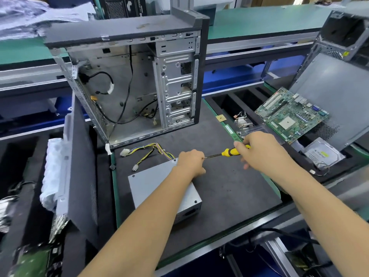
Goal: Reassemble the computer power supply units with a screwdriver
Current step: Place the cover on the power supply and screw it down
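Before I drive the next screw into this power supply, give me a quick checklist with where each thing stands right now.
1. Screwdriver gripped by right hand at the yellow handle: ok.
2. Left hand steadying the shaft near the tip: ok.
3. Power supply lying flat on the dark mat: ok.
4. Tip seated in a screw: cannot tell, the left hand hides it.
5. Wire bundle clear of the lid: ok.
6. Near-corner lid screw present: ok.
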The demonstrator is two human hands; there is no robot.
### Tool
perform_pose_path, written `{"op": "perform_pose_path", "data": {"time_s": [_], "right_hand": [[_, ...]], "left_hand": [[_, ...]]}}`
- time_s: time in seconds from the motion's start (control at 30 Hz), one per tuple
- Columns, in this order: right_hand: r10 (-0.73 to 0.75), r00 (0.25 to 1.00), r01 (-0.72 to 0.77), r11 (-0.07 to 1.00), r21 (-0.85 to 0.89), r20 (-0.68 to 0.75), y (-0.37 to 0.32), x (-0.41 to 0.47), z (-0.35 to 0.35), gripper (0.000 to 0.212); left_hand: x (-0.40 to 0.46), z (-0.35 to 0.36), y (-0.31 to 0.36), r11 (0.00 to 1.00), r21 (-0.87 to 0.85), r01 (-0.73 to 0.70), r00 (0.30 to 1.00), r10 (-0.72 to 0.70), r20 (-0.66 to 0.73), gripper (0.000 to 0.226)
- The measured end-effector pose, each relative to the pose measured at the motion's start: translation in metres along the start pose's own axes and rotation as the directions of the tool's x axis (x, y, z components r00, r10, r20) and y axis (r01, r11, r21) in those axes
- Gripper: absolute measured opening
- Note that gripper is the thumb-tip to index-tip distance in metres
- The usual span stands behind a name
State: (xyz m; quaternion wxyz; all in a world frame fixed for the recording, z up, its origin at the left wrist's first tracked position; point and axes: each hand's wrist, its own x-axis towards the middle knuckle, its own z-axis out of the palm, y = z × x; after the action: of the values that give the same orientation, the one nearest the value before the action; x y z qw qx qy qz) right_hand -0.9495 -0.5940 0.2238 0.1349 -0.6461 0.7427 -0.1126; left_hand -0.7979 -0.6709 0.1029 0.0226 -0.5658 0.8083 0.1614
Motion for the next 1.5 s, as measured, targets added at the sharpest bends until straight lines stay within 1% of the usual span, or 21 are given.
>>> {"op": "perform_pose_path", "data": {"time_s": [0.03, 0.1, 0.17, 0.2, 0.23, 0.27, 0.3, 0.37, 0.43, 0.47, 0.53, 0.63, 0.73, 0.8, 0.87, 0.97, 1.1, 1.23, 1.33, 1.43, 1.5], "right_hand": [[-0.005, 1.000, 0.005, 0.996, 0.086, 0.003, 0.000, -0.001, -0.004, 0.036], [-0.017, 0.999, 0.027, 0.952, 0.306, -0.036, -0.001, -0.004, -0.013, 0.030], [0.000, 0.999, 0.022, 0.811, 0.585, -0.037, -0.005, -0.009, -0.019, 0.024], [0.008, 1.000, -0.003, 0.725, 0.688, -0.003, -0.009, -0.010, -0.018, 0.023], [-0.001, 0.999, -0.038, 0.669, 0.742, 0.051, -0.016, -0.010, -0.014, 0.023], [-0.023, 0.993, -0.071, 0.661, 0.747, 0.114, -0.023, -0.009, -0.007, 0.023], [-0.051, 0.982, -0.100, 0.685, 0.721, 0.184, -0.033, -0.009, 0.004, 0.024], [-0.127, 0.932, -0.151, 0.715, 0.682, 0.339, -0.058, -0.013, 0.029, 0.020], [-0.177, 0.875, -0.197, 0.720, 0.665, 0.450, -0.081, -0.021, 0.054, 0.004], [-0.195, 0.860, -0.192, 0.733, 0.653, 0.472, -0.093, -0.026, 0.068, 0.009], [-0.208, 0.873, -0.147, 0.749, 0.646, 0.440, -0.100, -0.031, 0.091, 0.013], [-0.248, 0.924, -0.027, 0.719, 0.695, 0.292, -0.115, -0.041, 0.114, 0.009], [-0.262, 0.958, 0.094, 0.665, 0.741, 0.114, -0.122, -0.048, 0.127, 0.005], [-0.266, 0.962, 0.146, 0.702, 0.697, 0.067, -0.123, -0.052, 0.131, 0.007], [-0.295, 0.955, 0.209, 0.768, 0.606, 0.044, -0.123, -0.054, 0.133, 0.007], [-0.353, 0.935, 0.302, 0.833, 0.464, 0.024, -0.123, -0.050, 0.130, 0.018], [-0.366, 0.930, 0.313, 0.831, 0.460, 0.028, -0.121, -0.046, 0.126, 0.019], [-0.422, 0.906, 0.384, 0.859, 0.340, 0.043, -0.121, -0.047, 0.126, 0.024], [-0.468, 0.883, 0.437, 0.852, 0.289, 0.045, -0.124, -0.047, 0.126, 0.024], [-0.482, 0.876, 0.465, 0.839, 0.285, -0.012, -0.125, -0.052, 0.128, 0.019], [-0.500, 0.861, 0.505, 0.821, 0.266, -0.093, -0.119, -0.060, 0.135, 0.008]], "left_hand": [[-0.006, -0.007, -0.003, 0.993, -0.115, 0.017, 0.998, -0.024, -0.063, 0.003], [-0.018, -0.023, -0.012, 0.909, -0.414, 0.041, 0.968, -0.140, -0.211, 0.018], [-0.037, -0.038, -0.027, 0.725, -0.688, 0.013, 0.914, -0.287, -0.285, 0.024], [-0.049, -0.042, -0.035, 0.609, -0.793, -0.008, 0.902, -0.339, -0.268, 0.023], [-0.064, -0.043, -0.043, 0.493, -0.870, -0.028, 0.897, -0.371, -0.239, 0.023], [-0.078, -0.042, -0.051, 0.399, -0.916, -0.044, 0.898, -0.386, -0.211, 0.023], [-0.094, -0.039, -0.058, 0.324, -0.944, -0.059, 0.901, -0.390, -0.190, 0.024], [-0.121, -0.032, -0.068, 0.195, -0.978, -0.070, 0.900, -0.411, -0.146, 0.029], [-0.140, -0.024, -0.076, 0.089, -0.994, -0.056, 0.895, -0.437, -0.090, 0.030], [-0.149, -0.022, -0.083, 0.048, -0.998, -0.043, 0.892, -0.448, -0.059, 0.028], [-0.156, -0.019, -0.083, -0.027, -1.000, 0.011, 0.911, -0.413, 0.021, 0.023], [-0.166, -0.016, -0.091, -0.137, -0.991, 0.006, 0.908, -0.415, 0.063, 0.029], [-0.173, -0.012, -0.095, -0.106, -0.994, -0.007, 0.921, -0.389, 0.035, 0.006], [-0.177, -0.011, -0.096, -0.082, -0.997, -0.002, 0.925, -0.378, 0.030, 0.004], [-0.178, -0.011, -0.097, -0.049, -0.999, 0.000, 0.927, -0.376, 0.019, 0.003], [-0.179, -0.012, -0.097, -0.004, -1.000, -0.009, 0.930, -0.367, -0.007, 0.004], [-0.182, -0.010, -0.094, -0.005, -0.999, -0.050, 0.935, -0.352, -0.045, 0.003], [-0.184, -0.008, -0.097, 0.056, -0.996, -0.064, 0.934, -0.349, -0.080, 0.015], [-0.187, -0.006, -0.100, 0.076, -0.994, -0.074, 0.936, -0.339, -0.096, 0.017], [-0.188, -0.004, -0.104, 0.131, -0.987, -0.092, 0.941, -0.313, -0.129, 0.009], [-0.192, -0.002, -0.106, 0.186, -0.977, -0.106, 0.927, -0.337, -0.165, 0.014]]}}
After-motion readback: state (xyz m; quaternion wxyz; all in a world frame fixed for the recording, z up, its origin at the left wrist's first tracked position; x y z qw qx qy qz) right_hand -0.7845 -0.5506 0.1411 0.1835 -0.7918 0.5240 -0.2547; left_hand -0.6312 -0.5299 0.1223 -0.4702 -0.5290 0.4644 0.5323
